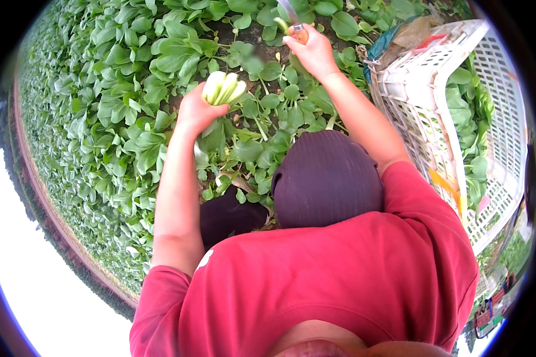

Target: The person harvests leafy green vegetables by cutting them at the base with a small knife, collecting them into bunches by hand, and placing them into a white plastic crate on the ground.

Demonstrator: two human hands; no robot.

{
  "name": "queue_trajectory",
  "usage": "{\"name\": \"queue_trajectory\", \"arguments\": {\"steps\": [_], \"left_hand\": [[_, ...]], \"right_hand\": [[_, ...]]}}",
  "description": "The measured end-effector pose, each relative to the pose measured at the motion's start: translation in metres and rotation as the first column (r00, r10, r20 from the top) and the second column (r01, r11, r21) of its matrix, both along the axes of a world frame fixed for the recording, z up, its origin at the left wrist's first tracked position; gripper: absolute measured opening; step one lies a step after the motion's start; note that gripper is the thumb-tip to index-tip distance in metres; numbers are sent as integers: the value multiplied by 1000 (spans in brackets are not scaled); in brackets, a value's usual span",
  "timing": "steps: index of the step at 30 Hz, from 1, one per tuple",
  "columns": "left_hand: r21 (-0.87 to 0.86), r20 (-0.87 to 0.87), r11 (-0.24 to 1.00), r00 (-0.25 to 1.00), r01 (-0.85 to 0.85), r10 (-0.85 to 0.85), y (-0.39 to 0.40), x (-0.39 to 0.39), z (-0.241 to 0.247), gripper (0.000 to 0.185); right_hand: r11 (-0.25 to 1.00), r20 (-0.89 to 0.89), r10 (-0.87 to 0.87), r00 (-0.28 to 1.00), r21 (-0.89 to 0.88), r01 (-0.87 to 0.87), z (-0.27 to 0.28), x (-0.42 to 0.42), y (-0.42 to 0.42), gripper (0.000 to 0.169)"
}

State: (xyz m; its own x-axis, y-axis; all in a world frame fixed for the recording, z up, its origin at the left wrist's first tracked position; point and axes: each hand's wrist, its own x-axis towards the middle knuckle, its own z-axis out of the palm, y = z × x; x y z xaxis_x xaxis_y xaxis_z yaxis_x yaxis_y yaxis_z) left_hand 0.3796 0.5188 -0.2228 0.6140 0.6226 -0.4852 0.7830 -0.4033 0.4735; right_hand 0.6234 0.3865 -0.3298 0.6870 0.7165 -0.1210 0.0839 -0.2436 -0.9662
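My left hand (202, 107) is closed around a bunch of leafy greens (225, 88), whose pale cut stem ends point up out of the fist while green leaves hang below. Farther up and to the right, my right hand (313, 51) grips the wooden handle of a knife (300, 34); the blade points away and runs out at the picture's top edge. A small pale green piece of plant (281, 24) lies at the thumb and fingers of that hand. Between and below both hands grow low leafy plants (270, 100) on dark soil.
Dense rows of leafy greens (116, 98) spread across the left. A white plastic crate (446, 85) holding cut greens (466, 129) stands close by my right arm, with teal and clear plastic sheeting (386, 42) at its far corner. My dark-clothed knee (328, 178) is bent in front of me.
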Motion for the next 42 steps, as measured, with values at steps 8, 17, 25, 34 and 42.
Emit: {"name": "queue_trajectory", "arguments": {"steps": [8,17,25,34,42], "left_hand": [[304,-654,666,657,682,-374,65,82,-28,49],[143,-751,799,590,584,-296,124,60,-37,50],[239,-571,826,762,511,-306,107,25,-47,50],[231,-522,865,807,446,-277,107,17,-47,52],[264,-28,955,991,134,-131,65,-38,-4,65]], "right_hand": [[780,4,498,867,-439,-445,-29,-26,66,53],[757,144,565,812,-482,-441,-66,-52,133,32],[719,132,612,780,-503,-479,-97,-55,144,35],[480,-358,582,730,-574,-663,-67,-50,182,40],[818,-530,457,715,-65,-571,-20,2,68,25]]}}
